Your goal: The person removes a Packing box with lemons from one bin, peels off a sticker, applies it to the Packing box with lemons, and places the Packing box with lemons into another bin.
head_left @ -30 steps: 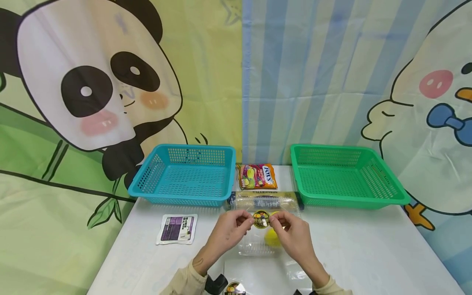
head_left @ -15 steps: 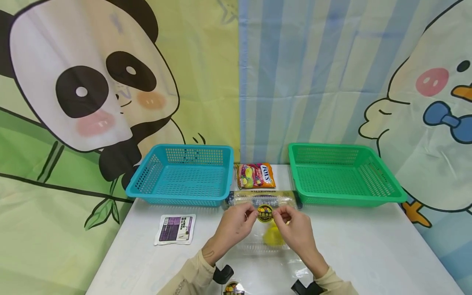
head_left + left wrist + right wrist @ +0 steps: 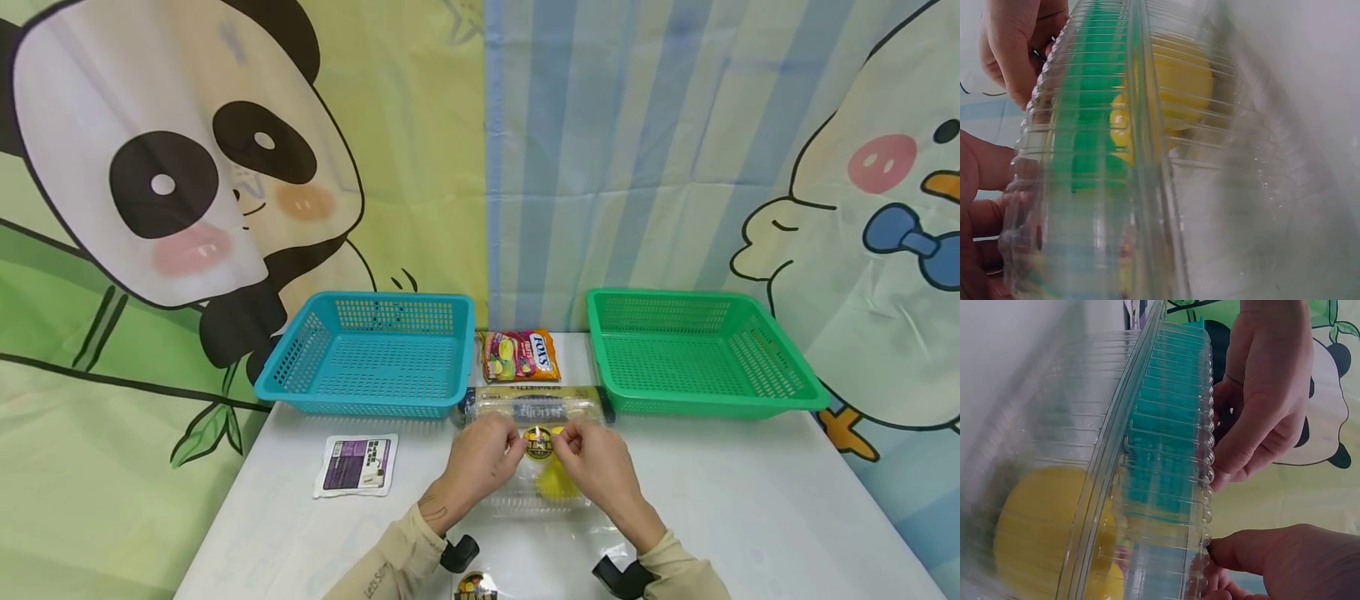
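A clear ribbed plastic box (image 3: 517, 500) lies in front of me with a rounded yellow object (image 3: 1047, 531) inside it. On its lid, between my hands, is a round black-and-gold sticker (image 3: 538, 443). My left hand (image 3: 483, 458) pinches the sticker's left edge, its fingers curled. My right hand (image 3: 603, 462) does the same at the right edge. In both wrist views the thumbs and fingertips meet the box's ribbed top. The sticker itself is hidden there.
A blue basket (image 3: 367, 400) stands back left, a green basket (image 3: 712, 404) back right. Between them lie a candy bag (image 3: 520, 357) and a spaghetti pack (image 3: 480, 400). A purple-and-white packet (image 3: 358, 465) lies left. Another round sticker (image 3: 476, 586) sits on a clear sheet (image 3: 532, 550) near me.
My hands have come down with the sticker toward the box lid, and the fingers have curled in more. The sticker now lies flatter over the lid.
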A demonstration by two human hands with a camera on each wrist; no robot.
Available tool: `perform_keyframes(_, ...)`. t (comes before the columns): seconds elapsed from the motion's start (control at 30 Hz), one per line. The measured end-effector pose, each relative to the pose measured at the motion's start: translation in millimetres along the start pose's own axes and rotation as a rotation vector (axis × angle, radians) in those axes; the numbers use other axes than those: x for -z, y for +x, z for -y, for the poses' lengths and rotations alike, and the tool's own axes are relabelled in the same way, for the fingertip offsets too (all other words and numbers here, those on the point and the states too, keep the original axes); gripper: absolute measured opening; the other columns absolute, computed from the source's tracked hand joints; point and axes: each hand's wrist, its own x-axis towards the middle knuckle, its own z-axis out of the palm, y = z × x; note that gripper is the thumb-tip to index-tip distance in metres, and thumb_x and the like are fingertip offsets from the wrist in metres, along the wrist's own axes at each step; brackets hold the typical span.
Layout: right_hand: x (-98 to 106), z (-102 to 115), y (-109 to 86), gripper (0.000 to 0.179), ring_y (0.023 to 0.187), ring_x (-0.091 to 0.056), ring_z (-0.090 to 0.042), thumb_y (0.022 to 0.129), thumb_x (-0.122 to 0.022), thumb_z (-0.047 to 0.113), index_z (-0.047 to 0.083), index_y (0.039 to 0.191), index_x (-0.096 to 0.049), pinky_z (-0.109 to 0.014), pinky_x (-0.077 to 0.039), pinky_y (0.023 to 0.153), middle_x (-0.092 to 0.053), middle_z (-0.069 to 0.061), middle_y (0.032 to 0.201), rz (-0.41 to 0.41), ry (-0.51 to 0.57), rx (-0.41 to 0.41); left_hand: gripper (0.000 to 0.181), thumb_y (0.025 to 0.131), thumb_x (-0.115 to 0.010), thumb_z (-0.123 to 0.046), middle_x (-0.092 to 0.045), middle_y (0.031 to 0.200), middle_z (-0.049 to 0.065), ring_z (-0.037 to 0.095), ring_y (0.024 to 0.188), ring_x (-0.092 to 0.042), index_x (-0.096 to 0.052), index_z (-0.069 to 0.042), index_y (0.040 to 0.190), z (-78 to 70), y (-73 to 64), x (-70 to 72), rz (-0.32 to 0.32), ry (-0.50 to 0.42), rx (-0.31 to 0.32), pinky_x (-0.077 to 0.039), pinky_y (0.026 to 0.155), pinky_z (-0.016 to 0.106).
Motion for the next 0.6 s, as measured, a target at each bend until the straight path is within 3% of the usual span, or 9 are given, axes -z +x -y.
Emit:
perform_keyframes(0.27,-5.8,-2.7,2.4,0.023,0.052,-0.043,-0.009,0.085,-0.074,0.013,0.014,0.066,-0.06,-0.023,-0.034,0.049,-0.051,0.006,0.058,0.015,-0.051,0.02,0.03,0.091,-0.071,-0.023,-0.051,0.068,-0.009,0.007,0.063,-0.045,-0.059,-0.021,0.064,0.3,1.6,-5.1,0.021,0.063,0.006,-0.037,0.054,0.02)
perform_keyframes(0.6,-10.0,-3.3,3.3,0.023,0.051,-0.043,-0.009,0.083,-0.075,0.013,0.013,0.066,-0.06,-0.023,-0.034,0.049,-0.05,0.006,0.055,-0.011,-0.102,0.055,0.031,0.09,-0.071,-0.021,-0.047,0.066,-0.008,0.007,0.058,-0.043,-0.057,-0.02,0.063,-3.0,3.8,-9.0,0.051,0.077,0.03,-0.035,0.05,0.02)
